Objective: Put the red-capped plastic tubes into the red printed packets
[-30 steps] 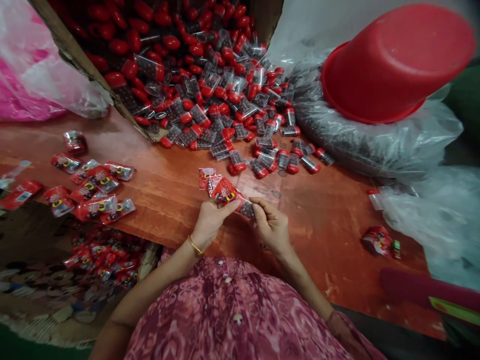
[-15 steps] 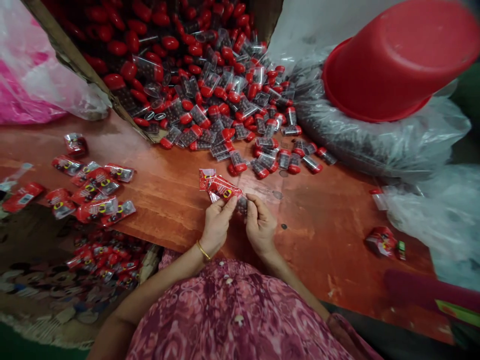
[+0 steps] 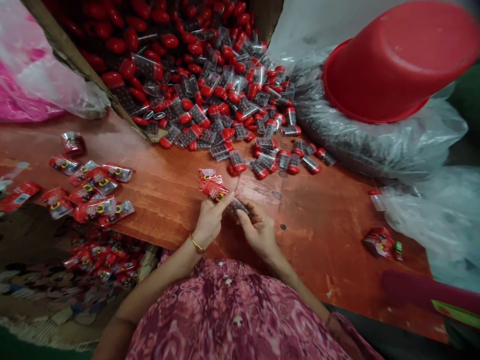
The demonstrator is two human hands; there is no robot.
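While both hands (image 3: 208, 223) pinch a red packet (image 3: 215, 188), the reddish-brown tabletop (image 3: 318, 215) spreads below, a pale wall (image 3: 318, 20) behind.

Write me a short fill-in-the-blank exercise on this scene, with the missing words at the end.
1. The left hand holds printed packaging that is mainly ____ in colour.
2. While the right hand pinches a small container, the gold bangle is worn beside the ____ hand.
3. The bucket stands upside ____ on a plastic bag.

Missing words: red; left; down.
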